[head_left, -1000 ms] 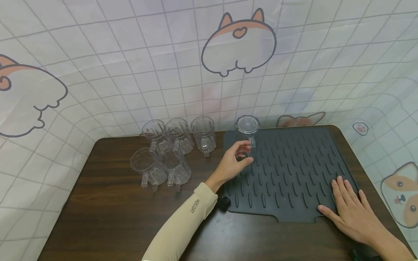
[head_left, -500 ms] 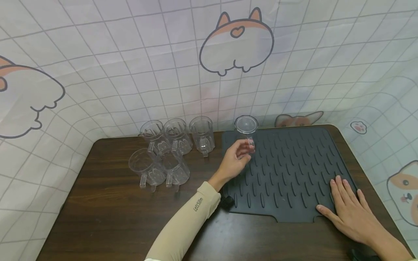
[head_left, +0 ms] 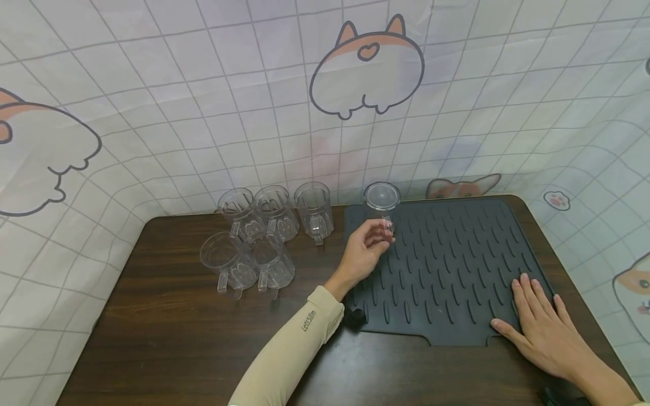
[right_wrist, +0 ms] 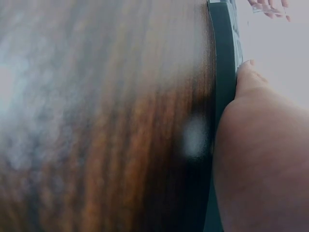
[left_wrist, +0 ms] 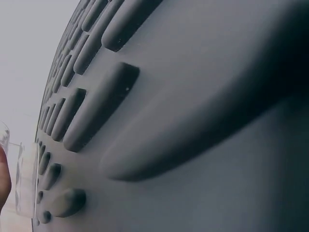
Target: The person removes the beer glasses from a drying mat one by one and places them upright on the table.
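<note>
A clear glass mug stands upside down on the back left corner of a dark grey ribbed mat, its round base facing up. My left hand holds its handle, fingers curled around it and thumb close below. In the left wrist view the mug's clear wall shows at the left edge, beside a fingertip. My right hand lies flat with spread fingers on the mat's front right edge. The right wrist view shows that hand's thumb side along the mat's edge.
Several clear mugs stand mouth up left of the mat: a back row with one mug nearest the mat, and a front pair including another mug. A patterned cloth hangs behind the dark wooden table.
The left thumb has come closer to the fingers at the mug's handle. The mug stays at the same corner of the mat, and the right hand has not moved.
</note>
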Action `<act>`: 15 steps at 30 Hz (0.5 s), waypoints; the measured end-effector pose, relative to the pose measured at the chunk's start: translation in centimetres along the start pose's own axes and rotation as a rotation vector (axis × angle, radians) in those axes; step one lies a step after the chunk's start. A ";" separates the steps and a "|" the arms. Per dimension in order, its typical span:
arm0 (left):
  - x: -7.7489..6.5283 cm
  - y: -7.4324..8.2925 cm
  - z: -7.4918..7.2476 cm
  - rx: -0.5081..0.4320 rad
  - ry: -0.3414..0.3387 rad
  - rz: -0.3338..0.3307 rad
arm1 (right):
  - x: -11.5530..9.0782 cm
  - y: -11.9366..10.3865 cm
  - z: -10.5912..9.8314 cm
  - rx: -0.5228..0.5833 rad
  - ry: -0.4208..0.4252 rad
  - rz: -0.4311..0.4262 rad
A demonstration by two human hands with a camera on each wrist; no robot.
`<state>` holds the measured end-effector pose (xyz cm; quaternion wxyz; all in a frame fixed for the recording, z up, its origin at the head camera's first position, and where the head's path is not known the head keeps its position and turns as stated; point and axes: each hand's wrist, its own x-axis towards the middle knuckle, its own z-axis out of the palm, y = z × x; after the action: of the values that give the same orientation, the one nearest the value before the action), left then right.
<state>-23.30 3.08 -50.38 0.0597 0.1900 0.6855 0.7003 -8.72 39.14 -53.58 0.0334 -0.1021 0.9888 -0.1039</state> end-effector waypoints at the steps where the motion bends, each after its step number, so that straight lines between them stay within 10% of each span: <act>1: -0.1 0.0 -0.1 0.001 0.010 -0.002 | 0.1 0.0 0.0 0.000 0.000 -0.001; 15: -1.1 1.2 -0.2 -0.140 0.058 0.005 | 0.3 0.4 0.3 0.021 -0.016 -0.001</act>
<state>-22.13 2.42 -49.44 0.0513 0.1666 0.6357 0.7520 -9.02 39.37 -53.99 0.0425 -0.1032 0.9873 -0.1133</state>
